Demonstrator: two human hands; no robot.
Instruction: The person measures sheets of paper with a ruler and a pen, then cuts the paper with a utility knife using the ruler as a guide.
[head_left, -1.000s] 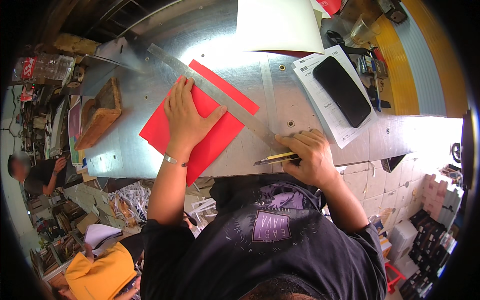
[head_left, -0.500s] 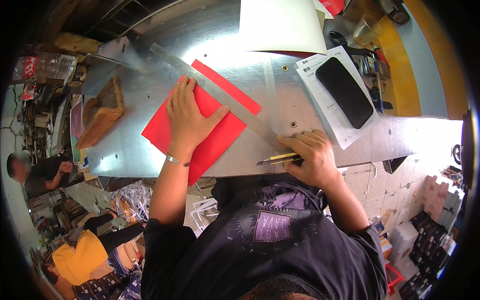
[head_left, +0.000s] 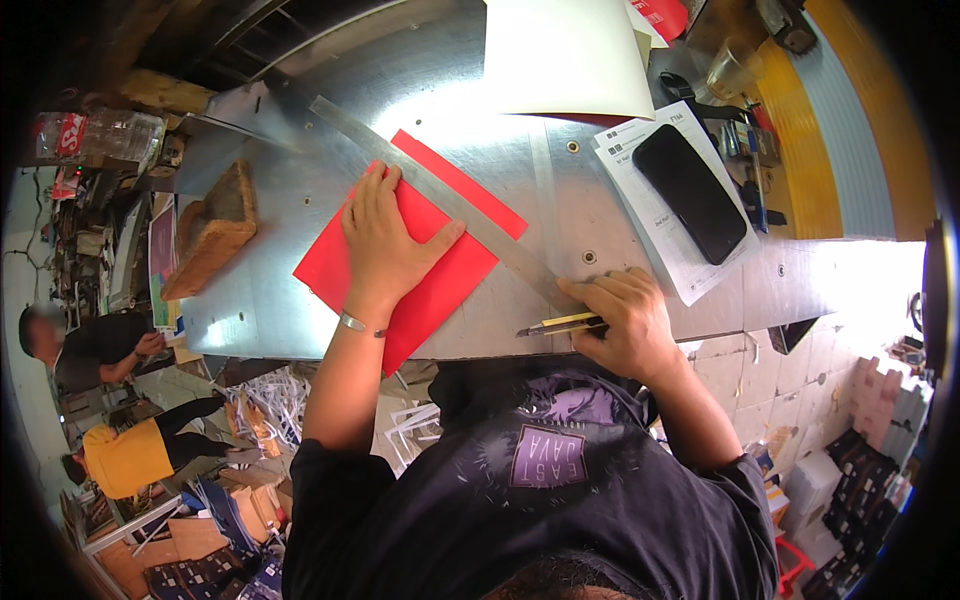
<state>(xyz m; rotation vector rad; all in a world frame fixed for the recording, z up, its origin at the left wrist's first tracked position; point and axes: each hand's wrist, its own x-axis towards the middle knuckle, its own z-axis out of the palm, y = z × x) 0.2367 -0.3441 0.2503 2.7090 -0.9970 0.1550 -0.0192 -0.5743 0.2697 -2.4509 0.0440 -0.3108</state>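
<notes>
A long steel ruler (head_left: pixel 437 192) lies slantwise across a red sheet (head_left: pixel 440 270), leaving a narrow red strip on its far side. My left hand (head_left: pixel 382 235) is spread flat on the red sheet, its fingertips and thumb pressing along the ruler's near edge. At the ruler's lower right end, the forefinger of my right hand (head_left: pixel 627 320) touches the metal. The same hand is closed around a cutter knife (head_left: pixel 560 325), yellow and dark, its tip pointing left above the table's near edge. Part of the knife is hidden in the palm.
A black phone (head_left: pixel 690 193) lies on printed papers (head_left: pixel 625 160) at the right. Large white sheets (head_left: pixel 565 60) cover the far side of the metal table (head_left: pixel 500 330). A wooden block (head_left: pixel 215 235) stands at the left; two people are beyond it.
The view has shifted slightly; both hands, the ruler and the red sheet keep their places. In the background at left, the person in yellow has moved and now appears more upright.
</notes>
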